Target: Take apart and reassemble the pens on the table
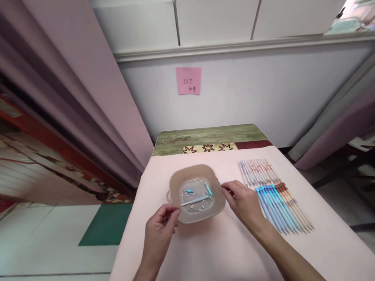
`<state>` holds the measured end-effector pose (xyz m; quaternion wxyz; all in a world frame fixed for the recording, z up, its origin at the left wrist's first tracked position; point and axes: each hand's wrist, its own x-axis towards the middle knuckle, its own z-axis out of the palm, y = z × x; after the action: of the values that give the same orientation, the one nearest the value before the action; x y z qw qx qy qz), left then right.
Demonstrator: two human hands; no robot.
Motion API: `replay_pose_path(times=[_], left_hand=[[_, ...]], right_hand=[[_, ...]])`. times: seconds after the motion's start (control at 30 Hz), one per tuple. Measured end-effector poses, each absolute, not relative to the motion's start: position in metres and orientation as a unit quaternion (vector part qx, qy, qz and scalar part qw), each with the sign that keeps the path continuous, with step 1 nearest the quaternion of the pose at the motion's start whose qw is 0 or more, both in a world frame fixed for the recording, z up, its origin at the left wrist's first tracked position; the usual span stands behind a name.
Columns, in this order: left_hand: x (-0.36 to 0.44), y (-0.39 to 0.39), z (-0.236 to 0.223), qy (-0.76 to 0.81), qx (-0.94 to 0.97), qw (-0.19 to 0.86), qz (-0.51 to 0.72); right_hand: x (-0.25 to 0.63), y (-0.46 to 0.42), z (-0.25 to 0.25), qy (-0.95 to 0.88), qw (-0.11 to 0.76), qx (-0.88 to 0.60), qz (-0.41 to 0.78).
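A beige plastic basin [199, 218] is on the pink-covered table, between my two hands. Inside lie a light blue pen barrel [194, 201], a bright blue pen part [208, 189], a small blue piece [189, 191] and several tiny white bits. My left hand [162, 222] pinches the basin's near left rim between thumb and fingers. On the opposite side, my right hand [242, 198] grips the right rim, its fingertips partly hidden by the hand itself.
To the right lie a row of blue pens [276, 209], cream pens with brown tops [295, 206] and, behind them, paler pens [259, 171]. A green patterned cloth [206, 134] shows at the table's far end. A pink note [188, 80] is on the wall.
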<state>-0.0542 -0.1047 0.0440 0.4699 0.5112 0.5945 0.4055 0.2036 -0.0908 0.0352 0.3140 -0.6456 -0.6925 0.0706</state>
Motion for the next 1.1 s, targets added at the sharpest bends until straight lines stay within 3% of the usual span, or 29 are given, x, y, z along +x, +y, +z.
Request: replay_pose_path(times=[0.17,0.47,0.7,0.87,0.93,1.1], left_hand=[[-0.06,-0.112,0.037,0.595,0.51,0.478,0.397],[-0.068,-0.112,0.042,0.602,0.499,0.468,0.411],[-0.06,-0.099,0.043,0.577,0.495,0.482,0.435],[-0.04,-0.087,0.051,0.544,0.482,0.511,0.458],[-0.03,-0.086,0.056,0.517,0.488,0.527,0.466],[-0.012,-0.093,0.075,0.483,0.562,0.492,0.457]], right_hand=[[0.146,-0.032,0.039,-0.756,0.1,-0.63,0.147],[0.097,-0.004,0.008,-0.768,0.04,-0.611,0.185],[0.122,-0.017,0.025,-0.748,0.157,-0.595,0.248],[0.131,-0.053,0.04,-0.509,0.42,-0.449,0.603],[0.132,-0.067,0.046,-0.404,0.458,-0.401,0.682],[0.135,-0.09,0.057,-0.263,0.482,-0.367,0.751]])
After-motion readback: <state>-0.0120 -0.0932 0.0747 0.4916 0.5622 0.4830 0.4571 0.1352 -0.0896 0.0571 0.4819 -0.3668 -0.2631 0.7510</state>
